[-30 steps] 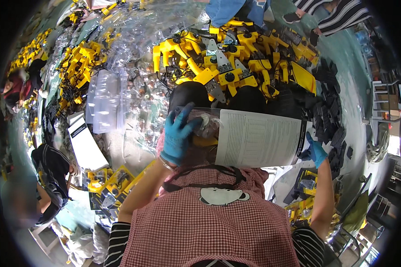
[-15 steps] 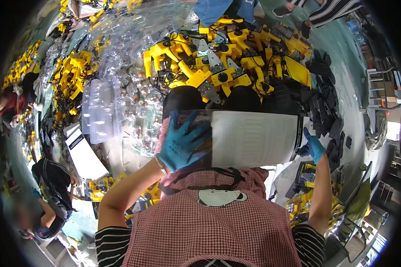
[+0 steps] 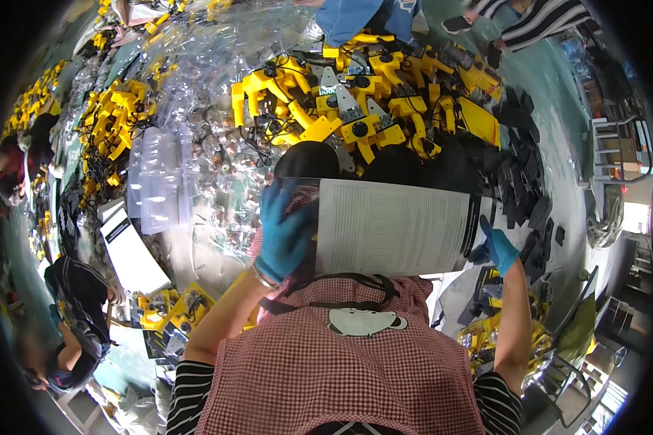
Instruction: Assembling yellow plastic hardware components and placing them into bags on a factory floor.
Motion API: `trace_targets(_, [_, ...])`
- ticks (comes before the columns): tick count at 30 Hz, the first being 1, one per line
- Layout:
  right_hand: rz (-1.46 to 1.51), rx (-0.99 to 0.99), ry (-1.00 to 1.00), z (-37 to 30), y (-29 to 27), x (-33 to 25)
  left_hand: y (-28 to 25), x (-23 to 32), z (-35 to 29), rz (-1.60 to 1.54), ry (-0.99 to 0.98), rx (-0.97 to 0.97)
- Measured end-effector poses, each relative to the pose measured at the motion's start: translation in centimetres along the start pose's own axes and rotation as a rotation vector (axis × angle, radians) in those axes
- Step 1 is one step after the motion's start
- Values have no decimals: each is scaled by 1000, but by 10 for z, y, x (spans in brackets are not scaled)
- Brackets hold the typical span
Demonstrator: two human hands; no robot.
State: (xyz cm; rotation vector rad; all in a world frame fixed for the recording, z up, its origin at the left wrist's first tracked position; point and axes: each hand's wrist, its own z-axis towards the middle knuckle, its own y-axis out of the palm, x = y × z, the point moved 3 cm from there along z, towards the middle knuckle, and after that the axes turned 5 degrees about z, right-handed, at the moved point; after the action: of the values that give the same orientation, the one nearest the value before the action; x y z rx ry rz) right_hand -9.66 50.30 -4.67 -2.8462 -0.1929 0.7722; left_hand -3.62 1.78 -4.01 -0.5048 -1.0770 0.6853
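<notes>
A printed white sheet point(image 3: 395, 225), seemingly inside a clear plastic sleeve, lies across my lap with its dark-edged end to the right. My right hand point(image 3: 499, 249), in a blue glove, pinches that right end between thumb and fingers. Over the sleeve's left end is my left hand point(image 3: 284, 235), also gloved in blue. Its fingers point away from me and are spread, a little blurred, against the plastic. Just beyond my knees lies a heap of yellow tool-like housings point(image 3: 359, 127) with grey plates and black cables.
Black flat pieces point(image 3: 522, 170) are piled right of my knees. To the left lie clear plastic sleeves point(image 3: 156, 181) and white printed sheets point(image 3: 134, 246). More yellow parts point(image 3: 116, 119) lie farther left. A person point(image 3: 80, 319) sits at lower left; a metal rack point(image 3: 620, 148) stands right.
The printed sheet has shifted left, so its left edge now lies closer to my left hand. My right hand has moved left and slightly down with it.
</notes>
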Motion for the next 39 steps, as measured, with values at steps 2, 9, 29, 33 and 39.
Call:
trace_targets(2, [25,-29,125,8,-7,14,-2,6,-3,-136,-181,57])
trace_targets(9, [-99,16,15,14,3,1,15,-25,-18,-797,-780,-44])
trace_targets(29, [-203,58,-213,26,44,-23,-12,-51,-27,-1023,-703,-321])
trace_targets(33, [-126,63,-141,41,40,-1,-17,-46,-17,-669,-467,-371])
trace_targets(39, [-127,120,-127,42,36,2,-6,-44,26,-340,-362,-170])
